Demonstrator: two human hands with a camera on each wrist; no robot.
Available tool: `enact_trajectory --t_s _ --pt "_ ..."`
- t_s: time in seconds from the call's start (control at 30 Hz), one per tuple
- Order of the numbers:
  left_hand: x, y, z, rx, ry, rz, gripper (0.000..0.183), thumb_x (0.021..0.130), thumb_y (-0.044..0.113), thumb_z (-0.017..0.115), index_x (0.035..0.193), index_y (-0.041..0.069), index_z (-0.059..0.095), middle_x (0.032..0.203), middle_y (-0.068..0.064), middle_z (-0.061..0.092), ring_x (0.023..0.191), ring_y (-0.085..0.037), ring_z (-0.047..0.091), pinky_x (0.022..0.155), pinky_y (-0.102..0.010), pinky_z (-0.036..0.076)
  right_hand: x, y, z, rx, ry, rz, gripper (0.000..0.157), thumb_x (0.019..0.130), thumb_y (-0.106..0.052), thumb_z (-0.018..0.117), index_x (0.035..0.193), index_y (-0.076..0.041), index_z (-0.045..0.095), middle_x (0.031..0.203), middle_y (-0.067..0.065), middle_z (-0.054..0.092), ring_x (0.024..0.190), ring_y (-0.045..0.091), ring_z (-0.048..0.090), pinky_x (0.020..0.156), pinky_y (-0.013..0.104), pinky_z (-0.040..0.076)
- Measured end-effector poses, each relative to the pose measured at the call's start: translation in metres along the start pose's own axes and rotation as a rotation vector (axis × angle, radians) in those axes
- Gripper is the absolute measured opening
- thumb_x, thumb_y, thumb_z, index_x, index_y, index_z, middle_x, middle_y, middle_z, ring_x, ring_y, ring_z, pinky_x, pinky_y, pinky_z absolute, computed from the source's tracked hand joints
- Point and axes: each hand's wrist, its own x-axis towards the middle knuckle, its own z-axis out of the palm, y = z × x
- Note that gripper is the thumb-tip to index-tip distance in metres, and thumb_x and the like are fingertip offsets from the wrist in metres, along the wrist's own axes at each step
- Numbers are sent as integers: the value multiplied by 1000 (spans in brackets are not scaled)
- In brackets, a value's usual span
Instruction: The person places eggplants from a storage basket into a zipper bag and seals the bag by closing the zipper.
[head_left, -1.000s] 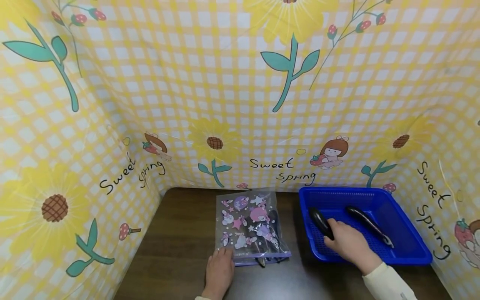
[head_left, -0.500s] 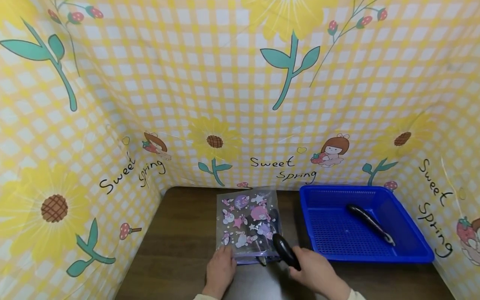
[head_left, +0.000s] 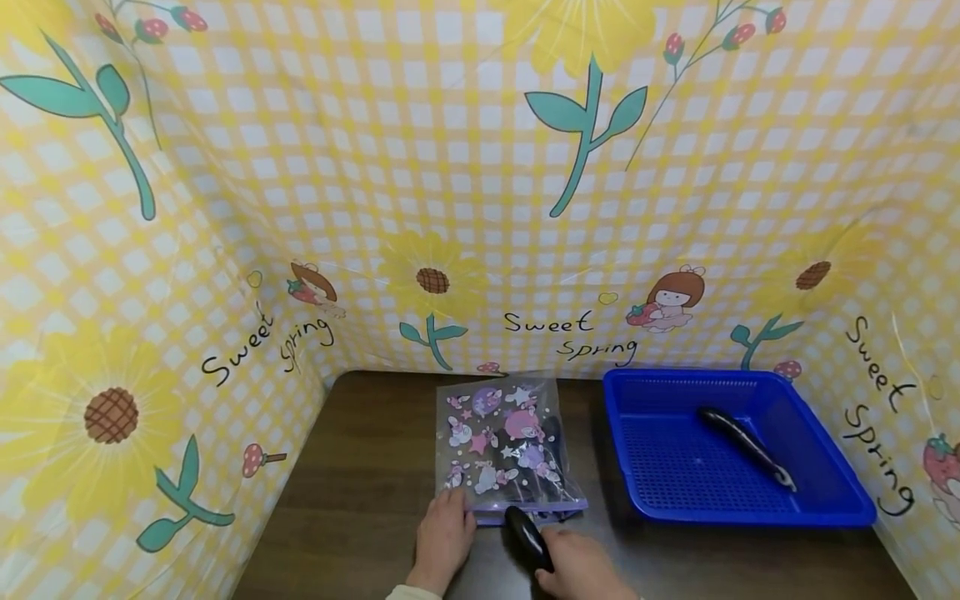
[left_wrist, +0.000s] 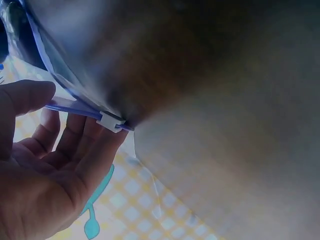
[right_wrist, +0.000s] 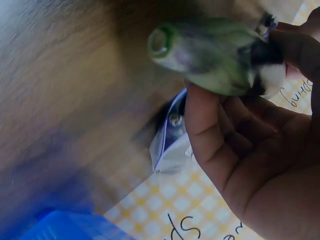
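My right hand (head_left: 583, 567) grips a dark, glossy eggplant (head_left: 527, 537) whose far end is at the mouth of a clear zip bag (head_left: 483, 454). In the right wrist view the pale green stem end (right_wrist: 215, 55) faces the camera. Cartoon prints cover the bag, which lies flat with dark eggplants partly showing inside. At the bag's near left corner my left hand (head_left: 444, 533) pinches the purple zip edge between thumb and fingers. A white slider (left_wrist: 110, 121) sits on that edge in the left wrist view. Whether the held eggplant is inside the mouth, I cannot tell.
A blue plastic basket (head_left: 750, 518) stands at the right of the brown wooden table (head_left: 345, 492). One eggplant (head_left: 742, 442) lies in it. Yellow checked cloth (head_left: 480, 183) walls the table at the back and both sides.
My right hand has lifted an eggplant out of the blue basket and carried it left to the bag's mouth. The left hand has stayed at the bag's corner.
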Motion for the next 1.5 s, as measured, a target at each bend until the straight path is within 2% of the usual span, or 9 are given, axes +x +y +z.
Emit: enact_trajectory --t_s 0.17,0.3,0.6,0.8,0.97,1.27,1.4,1.5 --pt "0 -1 2 15 64 42 25 68 9 70 72 12 46 69 -3 46 62 -27 50 48 -41 41 6 -13 3 -33 -8 -1 44 72 -39 74 99 -6 61 82 5 62 74 20 60 62 39 47" --pt "0 -2 3 29 90 65 25 67 8 70 72 10 45 69 -6 47 62 -30 51 48 -43 42 9 -22 6 -28 -22 2 47 72 -38 75 101 -5 61 78 5 59 69 19 59 58 37 46" --pt "0 0 5 84 23 55 19 69 11 68 78 5 53 76 -11 54 68 -32 53 51 -44 45 18 -26 23 -8 58 62 49 77 -37 73 104 2 58 79 10 61 67 25 60 59 40 48" --pt "-2 4 10 129 50 97 24 63 9 66 84 2 56 78 -13 54 71 -32 53 49 -43 45 25 -32 30 -54 185 82 41 75 -35 75 87 1 57 68 10 58 57 26 58 51 40 46" --pt "-2 4 10 154 35 126 24 62 9 67 82 2 55 78 -12 53 70 -31 52 50 -42 45 32 -36 37 -82 304 104 40 71 -35 78 76 -2 55 61 8 55 51 27 55 44 39 43" --pt "-1 5 10 192 60 165 27 59 9 68 80 2 53 75 -12 52 66 -30 50 47 -40 44 50 -35 41 -192 380 159 47 72 -52 72 55 -11 57 49 4 52 43 24 52 39 39 39" --pt "-1 5 10 205 56 168 28 59 10 69 80 1 53 75 -12 51 66 -30 49 47 -40 43 54 -35 44 -211 417 180 53 73 -59 67 52 -12 54 47 3 49 42 24 52 39 39 39" --pt "-2 4 11 208 49 170 28 59 11 69 80 1 54 76 -12 52 66 -30 50 46 -40 43 51 -35 44 -213 409 175 57 73 -62 64 51 -11 52 48 3 49 42 24 51 38 38 38"
